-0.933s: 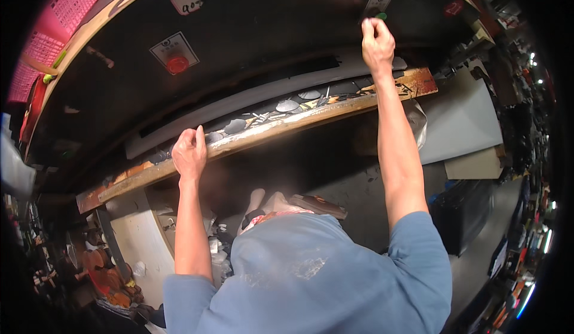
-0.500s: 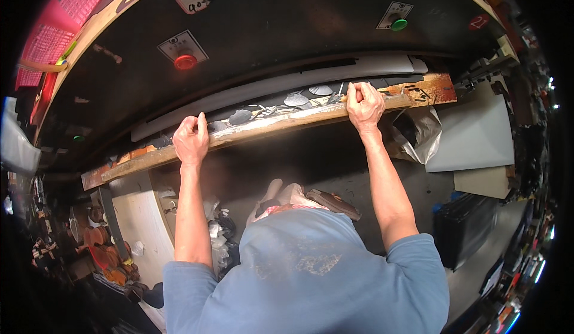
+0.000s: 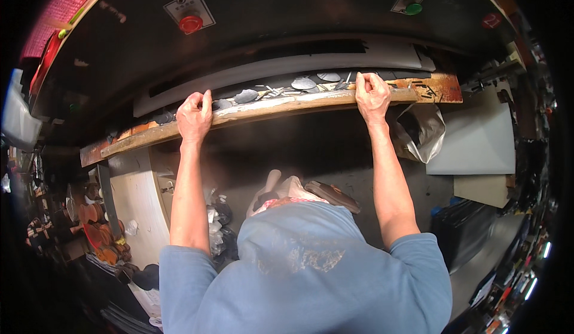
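Two-handed, apparently resting at the front edge of the wooden ledge point(image 3: 281, 104): curling the left hand point(image 3: 194, 117) nearly closed left of the ledge's middle, the right hand point(image 3: 373, 98) likewise toward the right corner; not being able to tell of anything pinched inside. Possibly risking sweeping loose grey scraps point(image 3: 246, 97) over that edge by dragging knuckles, or scraping fingertips on the pale panel point(image 3: 299, 64) behind by reaching deep.

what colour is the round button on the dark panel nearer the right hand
The round button is green; it shows best in the head view.

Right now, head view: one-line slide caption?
Left hand and right hand at a wooden ledge strewn with grey scraps, red button and green button beyond.
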{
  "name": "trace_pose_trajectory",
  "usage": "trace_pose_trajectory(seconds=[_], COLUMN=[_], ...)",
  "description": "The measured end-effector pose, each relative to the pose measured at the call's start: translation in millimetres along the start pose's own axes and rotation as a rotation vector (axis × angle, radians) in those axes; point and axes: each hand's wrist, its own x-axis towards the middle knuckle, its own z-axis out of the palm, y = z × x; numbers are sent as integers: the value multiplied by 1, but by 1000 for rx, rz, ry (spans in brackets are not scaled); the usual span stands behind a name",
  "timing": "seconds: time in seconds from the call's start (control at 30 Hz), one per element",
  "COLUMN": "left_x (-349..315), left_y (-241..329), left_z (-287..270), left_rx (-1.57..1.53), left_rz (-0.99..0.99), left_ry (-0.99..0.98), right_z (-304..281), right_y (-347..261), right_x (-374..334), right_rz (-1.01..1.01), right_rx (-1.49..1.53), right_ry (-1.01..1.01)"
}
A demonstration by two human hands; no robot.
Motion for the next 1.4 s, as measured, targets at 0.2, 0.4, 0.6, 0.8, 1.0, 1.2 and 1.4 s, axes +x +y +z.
trace_pose_trajectory(seconds=[0.2, 0.4, 0.6, 0.8, 1.0, 1.2, 1.4], left_x=[1, 2, 8, 31, 137, 200, 193], left_y=[1, 10, 25, 36, 44, 31, 25], left_z=[-2, -6, -5, -12, 26, 104, 112], left_rx=[-26, -13, -99, -346, -478, -137, -76], left_rz=[50, 78, 70, -14, 147, 306, 336], left_ry=[-10, -70, -119, -207, -143, -218, -248], right_z=[-1, -14, 19, 119, 171, 176, 152], right_y=[4, 6, -53, -139, -187, -185, -157], right_x=[-2, 7, 38, 104, 137, 137, 162], right_rz=[40, 428, 310, -64, -59, -14, 357], right_rx=[-13, 190, 211, 76, -127, -113, 598], right_ry=[-7, -111, -123, -463, -706, -693, -722])
